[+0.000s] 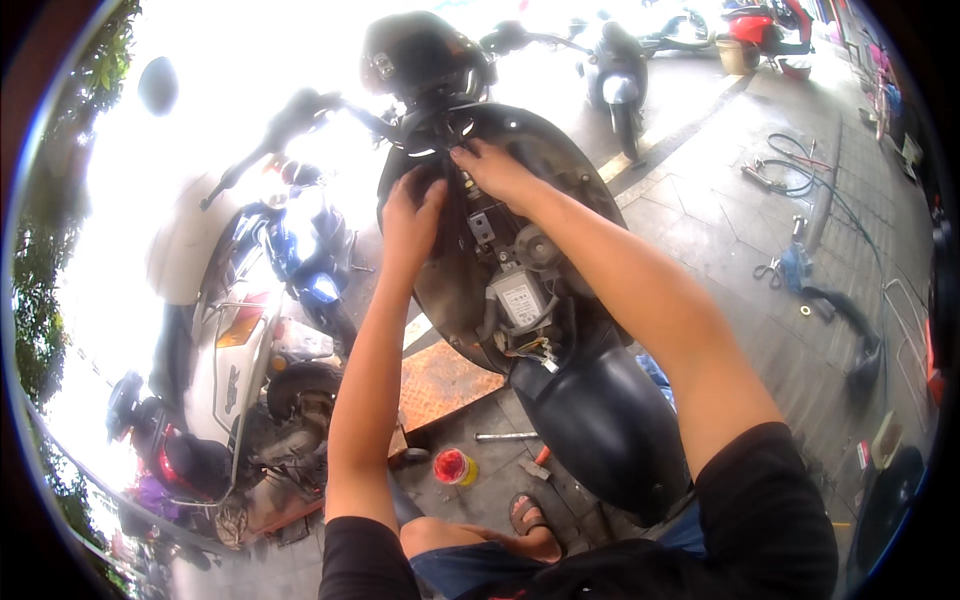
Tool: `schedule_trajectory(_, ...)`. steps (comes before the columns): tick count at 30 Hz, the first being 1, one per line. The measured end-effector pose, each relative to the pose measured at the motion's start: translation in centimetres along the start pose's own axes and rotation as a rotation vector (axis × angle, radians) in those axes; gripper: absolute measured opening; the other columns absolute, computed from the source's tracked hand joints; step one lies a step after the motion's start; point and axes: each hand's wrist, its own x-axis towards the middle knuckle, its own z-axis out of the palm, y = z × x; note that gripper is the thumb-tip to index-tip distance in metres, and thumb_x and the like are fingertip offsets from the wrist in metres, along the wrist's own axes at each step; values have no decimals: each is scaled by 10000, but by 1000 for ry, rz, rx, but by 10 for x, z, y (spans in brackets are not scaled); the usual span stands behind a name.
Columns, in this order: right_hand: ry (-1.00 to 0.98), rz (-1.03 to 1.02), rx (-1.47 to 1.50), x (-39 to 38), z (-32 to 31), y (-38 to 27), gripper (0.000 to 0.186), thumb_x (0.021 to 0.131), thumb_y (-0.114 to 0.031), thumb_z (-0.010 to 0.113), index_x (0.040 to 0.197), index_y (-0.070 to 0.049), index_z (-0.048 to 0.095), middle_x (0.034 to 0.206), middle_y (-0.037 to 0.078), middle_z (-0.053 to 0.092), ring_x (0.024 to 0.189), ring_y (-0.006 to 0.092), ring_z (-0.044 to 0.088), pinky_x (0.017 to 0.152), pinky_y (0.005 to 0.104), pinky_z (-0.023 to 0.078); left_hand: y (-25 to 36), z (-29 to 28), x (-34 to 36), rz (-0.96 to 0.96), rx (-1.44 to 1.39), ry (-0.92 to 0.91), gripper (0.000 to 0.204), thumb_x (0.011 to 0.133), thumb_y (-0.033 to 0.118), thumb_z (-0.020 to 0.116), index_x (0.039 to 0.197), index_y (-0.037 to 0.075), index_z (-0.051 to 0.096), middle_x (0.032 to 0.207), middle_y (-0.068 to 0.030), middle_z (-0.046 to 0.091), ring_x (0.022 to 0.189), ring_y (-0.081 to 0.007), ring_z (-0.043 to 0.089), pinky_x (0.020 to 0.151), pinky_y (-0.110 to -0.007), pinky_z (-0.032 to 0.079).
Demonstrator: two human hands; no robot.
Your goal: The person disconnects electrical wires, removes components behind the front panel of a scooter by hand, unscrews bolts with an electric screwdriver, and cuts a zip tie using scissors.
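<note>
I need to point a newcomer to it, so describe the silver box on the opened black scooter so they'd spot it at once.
Find the black scooter in the middle. Go down its exposed inside, below the right hand, toward the curved black cover. The box is squarish with a pale label, unlike the smaller bracket and round part above it.

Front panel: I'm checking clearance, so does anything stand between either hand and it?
Nothing visible does: the left hand and right hand are both at the upper part of the front panel. The pale box sits lower, clear of both. What lies behind the hands is hidden.
</note>
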Motion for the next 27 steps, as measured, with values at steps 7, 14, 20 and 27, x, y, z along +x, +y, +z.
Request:
schedule_trajectory(7, 20, 66, -31, 2, -15, -16, 522, 927, -360, 553, 1254, 45, 507, 952, 150, 651, 760, 228, 609, 697, 346, 491, -11, 28, 42, -175, -81, -341, 484, 862, 325, 683, 1124, -76, 623, 1006, -145, 678, 918, -203, 636, 793, -339, 492)
schedule_trajectory(14, -6, -224, -241, -26, -58, -86, 329, 900, -276, 591, 1035, 13, 673, 866, 132, 713, 790, 186, 683, 736, 326, 530, -51, 14, 34, 194, 55, -177, 179, 903, 161, 543, 1018, 41, 609, 920, -176, 667, 835, -324, 647, 742, -411, 507)
schedule_trajectory(20, -16, 146, -333, 66, -103, -63, 251, 865, -216, 654, 1001, -8, 686, 867, 93, 676, 713, 160, 634, 637, 312, 516, -1, 13, 29, -109, -73, -223, 389, 920, 210, 584, 1220, -38, 584, 1104, -175, 661, 1027, -250, 613, 907, -341, 454)
schedule_trajectory(27, -105, 135, -366, 99, -100, -38, 236, 875, -153, 636, 1047, -4, 698, 915, 77, 684, 729, 168, 641, 634, 332, 542, 27, 3, 12, -248, -160, -191, 358, 920, 159, 566, 1220, -38, 581, 1131, -192, 650, 1067, -286, 605, 925, -361, 444)
